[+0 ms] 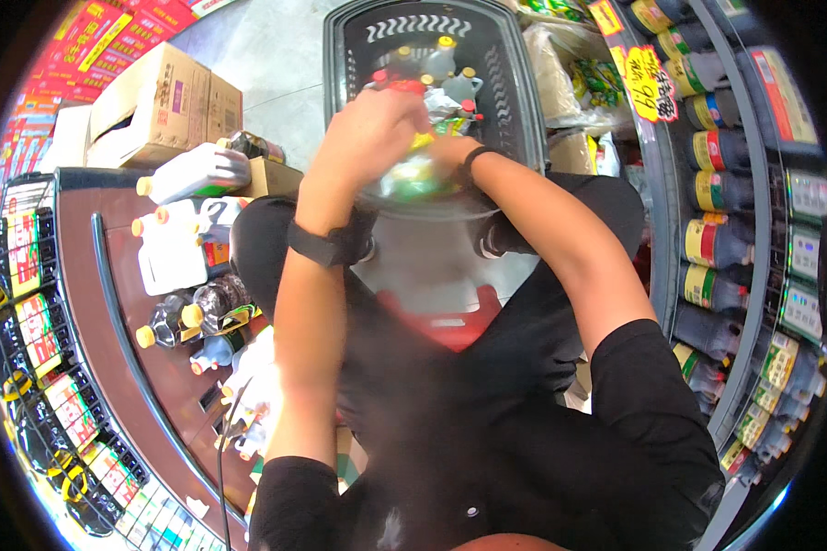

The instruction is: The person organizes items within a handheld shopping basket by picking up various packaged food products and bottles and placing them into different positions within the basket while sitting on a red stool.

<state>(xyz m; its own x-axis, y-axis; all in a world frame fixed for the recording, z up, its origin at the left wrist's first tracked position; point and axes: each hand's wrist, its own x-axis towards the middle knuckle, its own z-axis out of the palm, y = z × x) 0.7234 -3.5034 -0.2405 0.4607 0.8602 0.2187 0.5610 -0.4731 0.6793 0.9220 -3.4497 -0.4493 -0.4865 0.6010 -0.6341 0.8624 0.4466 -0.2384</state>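
Both hands hold 1 clear bottle with a green-yellow label, just over the near rim of the dark basket; it looks like liquid-filled plastic, so fairly heavy, smooth and likely slippery, best taken round the body with support underneath. Left hand curls over the top, fingers wrapped on it; right hand is tucked against the far side, mostly hidden, so I can't tell its finger spread. Both elbows are bent, forearms converging over the lap.
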